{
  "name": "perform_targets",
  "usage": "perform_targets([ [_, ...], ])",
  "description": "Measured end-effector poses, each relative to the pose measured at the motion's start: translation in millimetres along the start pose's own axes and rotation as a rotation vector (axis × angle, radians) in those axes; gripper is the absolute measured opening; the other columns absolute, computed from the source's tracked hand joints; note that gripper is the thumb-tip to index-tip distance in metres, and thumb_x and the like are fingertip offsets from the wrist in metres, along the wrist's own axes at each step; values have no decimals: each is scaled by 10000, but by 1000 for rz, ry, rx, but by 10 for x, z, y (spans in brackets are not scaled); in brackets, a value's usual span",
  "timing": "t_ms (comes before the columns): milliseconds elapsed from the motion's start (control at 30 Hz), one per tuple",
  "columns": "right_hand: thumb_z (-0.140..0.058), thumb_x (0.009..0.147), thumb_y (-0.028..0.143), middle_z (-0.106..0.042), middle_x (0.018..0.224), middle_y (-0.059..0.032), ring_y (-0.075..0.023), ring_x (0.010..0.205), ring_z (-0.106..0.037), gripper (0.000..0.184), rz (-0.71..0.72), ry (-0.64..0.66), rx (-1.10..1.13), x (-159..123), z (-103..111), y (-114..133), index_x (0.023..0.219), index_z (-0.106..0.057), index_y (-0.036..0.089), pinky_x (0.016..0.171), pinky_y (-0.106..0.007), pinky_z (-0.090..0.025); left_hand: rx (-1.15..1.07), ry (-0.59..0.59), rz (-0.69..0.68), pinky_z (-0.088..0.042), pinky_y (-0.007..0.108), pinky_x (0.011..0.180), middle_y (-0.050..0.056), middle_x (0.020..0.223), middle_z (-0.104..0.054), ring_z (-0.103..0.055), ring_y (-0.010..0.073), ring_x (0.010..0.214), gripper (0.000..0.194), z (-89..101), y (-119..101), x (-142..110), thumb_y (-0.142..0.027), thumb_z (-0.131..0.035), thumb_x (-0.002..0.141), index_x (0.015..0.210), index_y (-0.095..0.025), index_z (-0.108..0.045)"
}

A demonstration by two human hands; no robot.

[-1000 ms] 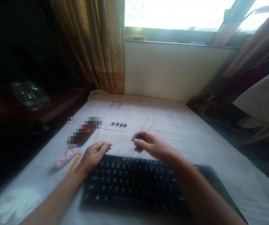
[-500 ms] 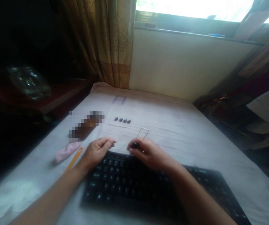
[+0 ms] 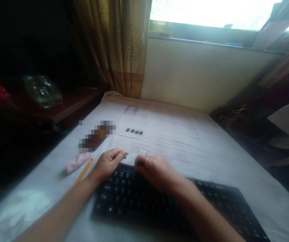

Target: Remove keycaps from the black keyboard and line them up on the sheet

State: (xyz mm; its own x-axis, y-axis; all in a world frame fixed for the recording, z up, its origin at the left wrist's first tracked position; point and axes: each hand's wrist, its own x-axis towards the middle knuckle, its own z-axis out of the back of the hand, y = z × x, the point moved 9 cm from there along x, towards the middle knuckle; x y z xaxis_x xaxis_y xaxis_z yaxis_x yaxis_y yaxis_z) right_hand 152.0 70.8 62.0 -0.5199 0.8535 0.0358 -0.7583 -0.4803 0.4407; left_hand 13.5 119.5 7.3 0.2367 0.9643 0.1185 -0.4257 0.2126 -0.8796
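Note:
A black keyboard (image 3: 124, 201) lies on the white sheet in front of me, partly covered by my right forearm. My right hand (image 3: 157, 171) is closed round the dark handle of a wire keycap puller (image 3: 141, 152), whose wire loop sticks out above the fingers. The hand hovers over the upper rows of keys. At the keyboard's top left corner is my left hand (image 3: 110, 164), thumb and fingers pressed together; whatever they may hold is hidden. Several loose black keycaps (image 3: 134, 131) stand in a row on the sheet beyond both hands.
To the left lie a pixelated brown object (image 3: 96, 136), a pink cloth item (image 3: 77, 163) and an orange strip-like tool (image 3: 85, 171). A glass bowl (image 3: 43, 90) stands on a dark red shelf. A curtain (image 3: 126, 50) and the wall are at the back.
My right hand has moved slightly left, and the puller's wire loop now shows less above the fingers. The view has shifted a little. My left hand keeps its pose by the keyboard corner.

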Motion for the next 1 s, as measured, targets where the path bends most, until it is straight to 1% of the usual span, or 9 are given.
perform_targets([
  [167, -560, 905, 182, -656, 701, -19, -138, 593, -553, 63, 7, -39, -21, 0, 15, -9, 859, -602, 177, 558, -237, -340, 11, -14, -12, -546, 302, 770, 41, 815, -764, -705, 210, 809, 344, 15, -29, 14, -462, -524, 845, 869, -194, -738],
  [367, -521, 909, 159, -647, 704, -14, -123, 603, -560, 92, 28, -120, 164, -37, 43, -110, 840, -581, 171, 597, -226, -408, 40, -25, -28, -544, 299, 766, 40, 820, -766, -704, 208, 807, 332, 18, -37, 8, -455, -521, 856, 854, -201, -735],
  [467, -530, 895, 178, -651, 704, -15, -132, 618, -580, 82, 52, -146, 223, -59, 75, -112, 830, -581, 177, 612, -242, -434, 54, -24, -36, -543, 298, 766, 41, 829, -768, -704, 206, 813, 335, 11, -52, -3, -455, -514, 865, 861, -199, -730],
  [533, -521, 899, 214, -659, 703, -16, -133, 621, -601, 87, 43, -190, 342, -72, 128, -140, 839, -577, 184, 617, -249, -462, 65, -25, -41, -544, 298, 766, 42, 840, -769, -705, 205, 817, 332, 6, -64, -7, -452, -513, 867, 863, -199, -728],
  [633, -489, 916, 286, -687, 739, -26, -124, 620, -637, 127, 2, -315, 614, -96, 228, -259, 867, -555, 190, 609, -245, -508, 86, -25, -55, -545, 301, 762, 41, 833, -768, -706, 204, 807, 327, -5, -80, -7, -446, -511, 869, 853, -201, -727],
  [700, -489, 912, 301, -702, 765, -38, -123, 629, -657, 135, -13, -356, 704, -99, 239, -323, 866, -547, 188, 606, -242, -525, 104, -29, -70, -546, 305, 758, 42, 829, -766, -705, 204, 803, 331, 0, -91, -7, -442, -500, 876, 859, -200, -726],
  [800, -501, 900, 293, -706, 760, -41, -125, 630, -670, 128, -32, -352, 716, -83, 195, -367, 852, -552, 187, 596, -239, -532, 141, -25, -112, -540, 317, 780, 52, 881, -766, -702, 207, 840, 315, 25, -140, -19, -430, -507, 878, 894, -205, -726],
  [867, -497, 900, 294, -706, 756, -40, -125, 625, -672, 127, -38, -368, 716, -79, 190, -377, 849, -548, 189, 591, -237, -534, 170, -18, -156, -523, 334, 828, 52, 934, -761, -691, 214, 894, 273, 41, -211, -43, -421, -554, 856, 920, -221, -728],
  [1000, -492, 903, 288, -699, 724, -28, -131, 632, -682, 116, -12, -407, 677, -86, 236, -324, 850, -540, 196, 599, -237, -535, 278, 24, -325, -478, 376, 890, 39, 978, -749, -662, 228, 950, 257, -40, -465, -152, -407, -667, 801, 1002, -252, -710],
])
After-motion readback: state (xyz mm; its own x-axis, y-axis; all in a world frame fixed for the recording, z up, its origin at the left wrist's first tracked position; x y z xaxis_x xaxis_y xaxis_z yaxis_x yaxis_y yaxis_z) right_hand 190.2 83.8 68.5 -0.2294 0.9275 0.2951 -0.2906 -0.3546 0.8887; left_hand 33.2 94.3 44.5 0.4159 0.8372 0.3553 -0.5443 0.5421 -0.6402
